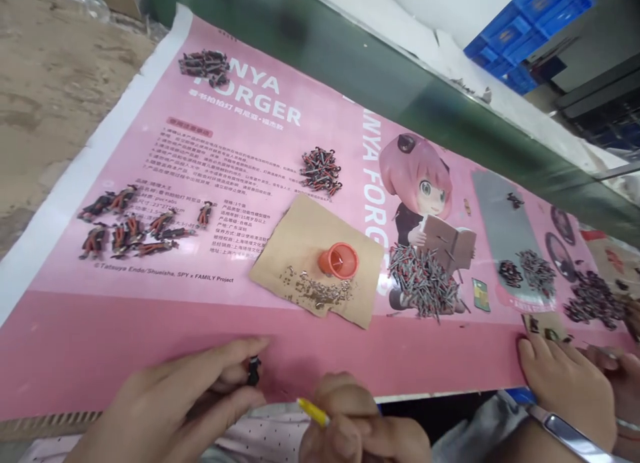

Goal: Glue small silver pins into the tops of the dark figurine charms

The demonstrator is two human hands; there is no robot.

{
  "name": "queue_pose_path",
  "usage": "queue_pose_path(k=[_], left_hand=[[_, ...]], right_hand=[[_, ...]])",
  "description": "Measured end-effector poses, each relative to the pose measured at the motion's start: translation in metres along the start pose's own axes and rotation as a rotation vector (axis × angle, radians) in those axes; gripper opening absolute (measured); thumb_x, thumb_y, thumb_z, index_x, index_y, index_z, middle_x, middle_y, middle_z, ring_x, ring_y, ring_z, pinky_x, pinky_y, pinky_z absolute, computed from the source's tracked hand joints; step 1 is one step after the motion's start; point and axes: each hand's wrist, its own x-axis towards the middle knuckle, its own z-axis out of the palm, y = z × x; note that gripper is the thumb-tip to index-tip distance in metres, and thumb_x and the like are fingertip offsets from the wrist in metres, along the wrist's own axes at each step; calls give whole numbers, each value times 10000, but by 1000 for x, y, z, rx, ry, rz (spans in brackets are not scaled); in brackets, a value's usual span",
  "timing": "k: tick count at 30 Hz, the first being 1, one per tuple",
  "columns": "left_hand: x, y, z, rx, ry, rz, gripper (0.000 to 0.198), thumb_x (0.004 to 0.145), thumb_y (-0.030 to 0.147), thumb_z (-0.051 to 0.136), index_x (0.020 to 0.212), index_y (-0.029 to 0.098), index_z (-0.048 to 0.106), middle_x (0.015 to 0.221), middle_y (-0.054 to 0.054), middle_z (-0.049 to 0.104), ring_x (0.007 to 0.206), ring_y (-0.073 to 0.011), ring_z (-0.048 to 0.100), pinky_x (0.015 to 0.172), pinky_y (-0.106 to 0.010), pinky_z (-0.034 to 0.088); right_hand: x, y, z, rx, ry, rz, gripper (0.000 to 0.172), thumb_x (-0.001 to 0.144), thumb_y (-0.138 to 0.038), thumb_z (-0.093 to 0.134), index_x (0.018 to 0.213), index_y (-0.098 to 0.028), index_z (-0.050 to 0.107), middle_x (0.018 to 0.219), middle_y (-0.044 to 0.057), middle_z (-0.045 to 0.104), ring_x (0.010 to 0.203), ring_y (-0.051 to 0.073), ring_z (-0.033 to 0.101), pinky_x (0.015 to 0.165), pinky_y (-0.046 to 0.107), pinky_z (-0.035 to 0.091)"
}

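Near the desk's front edge: left hand [185,403] pinching a small black part [254,371], right hand [350,426] closed round a yellow tool [313,413]. Toward the left edge, finished wired pieces [133,223] laid out. Mid-desk, loose piles [423,279] seemingly still to do.

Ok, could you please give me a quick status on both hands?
Left hand pinching small black part. Right hand gripping yellow-tipped tool. Co-worker's hand alongside at right, apart.

Bare pink sheet [125,336] along near edge, ahead of left hand [185,403] and right hand [350,429]: open passage. Cardboard square [320,263] straight ahead, carrying orange cap [339,260] and loose screws [320,291]. Grey pin heap [423,279] just right of it. Co-worker's hand [565,376] blocks right near edge. Red-black bundles [133,226] scattered far left; small pile [321,171] beyond cardboard. Gaps between piles passable.
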Motion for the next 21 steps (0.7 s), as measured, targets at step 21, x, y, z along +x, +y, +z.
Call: queue_pose_path(k=[21], left_hand=[[-23,-25,21,190,-38,-294,377,922,666,695,1194,474,872,747,35,841,990,-309,881,703,-278,727]], right_hand=[[25,-38,67,-243,72,76,405,1055,-123,661,717,-243,473,560,-67,526,466,72,483,421,230,362]])
